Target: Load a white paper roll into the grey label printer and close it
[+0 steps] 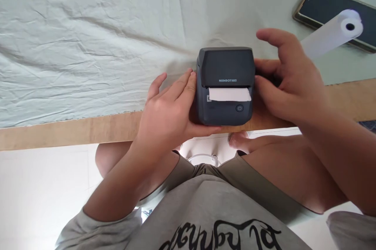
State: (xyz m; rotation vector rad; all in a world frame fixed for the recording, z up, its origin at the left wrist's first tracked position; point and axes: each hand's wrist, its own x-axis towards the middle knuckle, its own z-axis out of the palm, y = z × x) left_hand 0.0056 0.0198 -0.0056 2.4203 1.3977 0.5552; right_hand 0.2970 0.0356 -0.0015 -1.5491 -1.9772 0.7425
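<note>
A dark grey label printer (226,64) marked NIIMBOT stands at the table's near edge, between my two hands. From its front slot sticks a short strip of white paper (230,94), with a round power button (239,108) below. My left hand (167,111) grips the printer's left side, fingers laid along it and thumb under its front edge. On the right side, my right hand (296,81) presses its thumb and lower fingers to the casing while the index finger sticks out in the air. The contact of those lower fingers is partly hidden.
A roll of white paper (329,38) lies behind my right hand, its far end over a dark smartphone (331,7). A wrinkled pale cloth (88,46) covers the table up to a bare wooden edge (70,130). My legs are under that edge.
</note>
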